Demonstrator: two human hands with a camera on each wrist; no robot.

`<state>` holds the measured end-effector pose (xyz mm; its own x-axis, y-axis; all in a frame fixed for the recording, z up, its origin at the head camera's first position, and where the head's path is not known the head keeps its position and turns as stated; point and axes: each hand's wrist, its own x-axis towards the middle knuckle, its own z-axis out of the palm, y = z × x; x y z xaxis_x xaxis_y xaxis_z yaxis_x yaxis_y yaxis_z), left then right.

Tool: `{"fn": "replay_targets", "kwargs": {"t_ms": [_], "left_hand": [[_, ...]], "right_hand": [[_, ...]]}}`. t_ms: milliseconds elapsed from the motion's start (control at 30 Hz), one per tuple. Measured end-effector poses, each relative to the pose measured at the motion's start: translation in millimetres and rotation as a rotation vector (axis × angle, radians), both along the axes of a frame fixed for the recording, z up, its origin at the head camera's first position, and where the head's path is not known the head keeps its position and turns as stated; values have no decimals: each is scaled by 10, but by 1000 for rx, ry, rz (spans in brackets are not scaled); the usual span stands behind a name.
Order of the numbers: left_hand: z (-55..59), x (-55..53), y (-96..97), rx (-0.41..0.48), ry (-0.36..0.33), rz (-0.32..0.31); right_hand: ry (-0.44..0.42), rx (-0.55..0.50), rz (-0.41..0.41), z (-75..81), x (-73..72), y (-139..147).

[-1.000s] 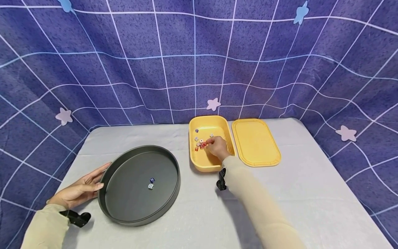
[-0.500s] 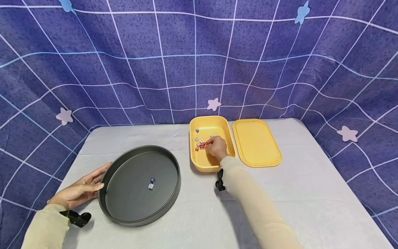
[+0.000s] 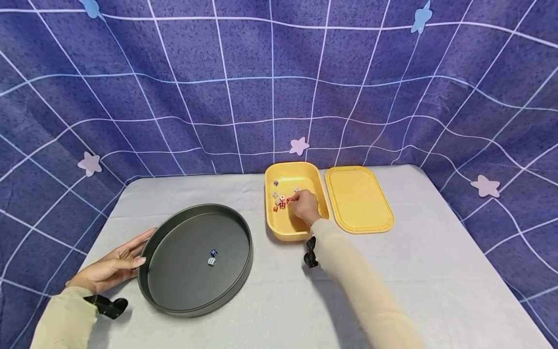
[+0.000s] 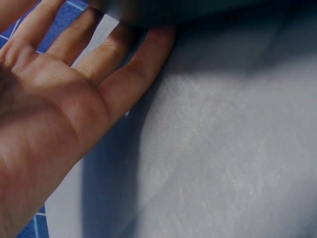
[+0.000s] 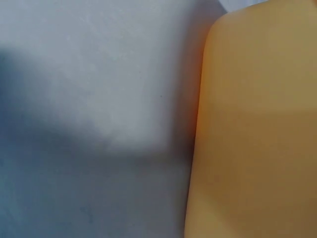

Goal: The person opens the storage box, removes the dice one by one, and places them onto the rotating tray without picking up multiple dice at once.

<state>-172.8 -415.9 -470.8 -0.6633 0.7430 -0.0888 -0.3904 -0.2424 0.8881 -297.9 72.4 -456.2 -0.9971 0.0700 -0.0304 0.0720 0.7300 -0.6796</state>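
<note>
I've singled one red die [image 3: 289, 199] out of its cluster [image 3: 282, 205] toward two o'clock, right hand [image 3: 305, 206] seemingly pinching it, left hand [image 3: 109, 266] loosely touching the pan [image 3: 183, 266] at nine.

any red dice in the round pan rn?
No, the round pan holds only one blue die and one white die.

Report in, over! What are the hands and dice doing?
Left hand touches dark pan. Right hand in yellow tub, seemingly pinching red die. Blue die, white die in pan. Nothing seen blocking.
</note>
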Motion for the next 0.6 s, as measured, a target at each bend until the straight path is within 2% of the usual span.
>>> {"fn": "replay_targets", "kwargs": {"t_ms": [167, 333, 600], "left_hand": [[-17, 2, -7, 9, 7, 6], [-24, -1, -12, 5, 5, 8], [-26, -10, -10, 26, -7, 2]], "right_hand": [[83, -31, 27, 88, 8, 3], [146, -85, 78, 292, 31, -73], [258, -147, 243, 647, 248, -403]]}}
